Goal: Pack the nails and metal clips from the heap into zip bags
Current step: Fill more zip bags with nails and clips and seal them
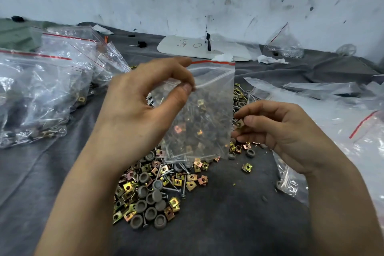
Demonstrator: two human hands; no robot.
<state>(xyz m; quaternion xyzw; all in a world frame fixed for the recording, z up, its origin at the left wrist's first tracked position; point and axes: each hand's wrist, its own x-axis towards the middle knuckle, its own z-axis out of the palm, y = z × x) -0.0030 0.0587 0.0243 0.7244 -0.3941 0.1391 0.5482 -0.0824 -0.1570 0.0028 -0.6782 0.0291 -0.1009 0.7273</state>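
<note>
Zip bag [209, 97]: clear, with a red-striped mouth. It hangs upright from the left fingers, probably to keep the mouth uppermost for filling. Whether anything is inside cannot be told.
Left hand [141, 108]: raised, with thumb and forefinger pinching the bag's upper left corner at the zip.
Right hand [280, 129]: palm inward, thumb and fingertips pinching a metal clip [240, 123] just beside the bag's right edge, below the mouth.
Heap [158, 185]: nails [176, 157], clips and grey caps, lying beneath both sets of fingers.
Filled bags [41, 93]: well left of the left fingers.
</note>
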